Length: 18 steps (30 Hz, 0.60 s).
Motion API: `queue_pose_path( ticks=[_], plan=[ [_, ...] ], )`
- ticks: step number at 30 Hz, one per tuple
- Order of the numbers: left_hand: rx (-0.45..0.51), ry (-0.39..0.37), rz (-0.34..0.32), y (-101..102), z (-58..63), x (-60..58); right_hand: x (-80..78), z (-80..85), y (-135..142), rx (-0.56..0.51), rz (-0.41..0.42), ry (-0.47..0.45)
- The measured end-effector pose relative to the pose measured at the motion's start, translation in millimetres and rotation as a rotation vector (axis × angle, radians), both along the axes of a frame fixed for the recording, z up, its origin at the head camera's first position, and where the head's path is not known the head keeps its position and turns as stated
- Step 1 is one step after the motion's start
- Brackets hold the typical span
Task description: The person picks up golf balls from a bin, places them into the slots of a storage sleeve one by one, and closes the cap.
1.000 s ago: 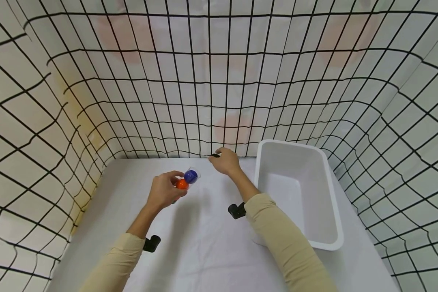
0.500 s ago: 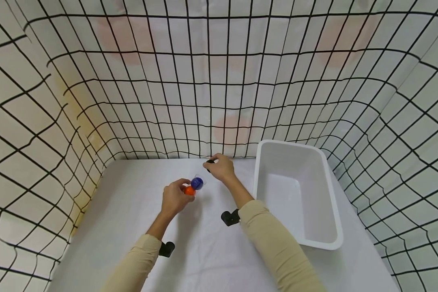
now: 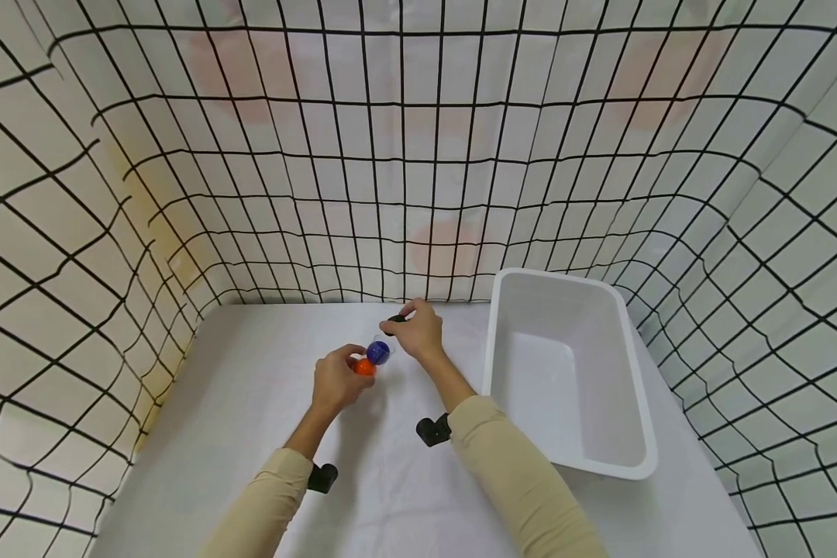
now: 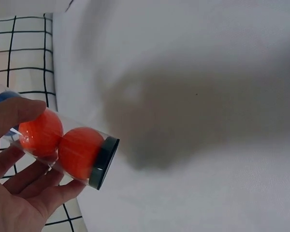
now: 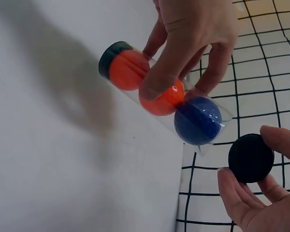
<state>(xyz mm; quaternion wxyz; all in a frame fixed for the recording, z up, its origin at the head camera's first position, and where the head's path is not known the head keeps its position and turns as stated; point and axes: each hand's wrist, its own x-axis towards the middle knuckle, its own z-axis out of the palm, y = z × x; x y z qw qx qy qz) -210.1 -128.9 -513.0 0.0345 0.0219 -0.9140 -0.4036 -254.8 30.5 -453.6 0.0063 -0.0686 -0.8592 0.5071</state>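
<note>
My left hand (image 3: 335, 378) grips a clear plastic tube (image 5: 157, 111) above the table, thumb on one side and fingers curled round the other. Two orange balls (image 4: 79, 152) and one blue ball (image 5: 198, 121) sit in a row inside. A black cap (image 4: 104, 163) closes the tube's lower end; the end by the blue ball is uncovered. Just beyond that end, my right hand (image 3: 420, 333) pinches a round black cap (image 5: 251, 158) between thumb and fingers. In the right wrist view a small gap separates this cap from the tube.
A deep white plastic bin (image 3: 642, 418) stands on the table right of my right arm. White cloth covers the table (image 3: 251, 364). Black grid netting (image 3: 404, 163) over white sheets encloses the back and both sides. A small black camera is on each wrist.
My left hand has carried the tube to the right. My right hand has come left and nearer with the black cap, so the cap is now close to the tube's uncovered end.
</note>
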Motion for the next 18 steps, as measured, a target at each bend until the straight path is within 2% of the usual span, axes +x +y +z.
queue_pose_path(
  ticks=[3, 11, 18],
  plan=[
    [0.001, 0.003, 0.011, 0.2, -1.6, -0.3, 2.0, -2.3, -1.9, 0.010, -0.004, 0.013],
    [0.000, 0.005, 0.034, 0.5, -8.1, -1.8, 7.6, -10.6, -4.7, 0.054, 0.000, -0.042],
    [0.003, 0.012, 0.037, 1.2, -10.9, -2.9, 15.5, -24.8, -9.9, 0.013, 0.050, -0.053]
  ],
)
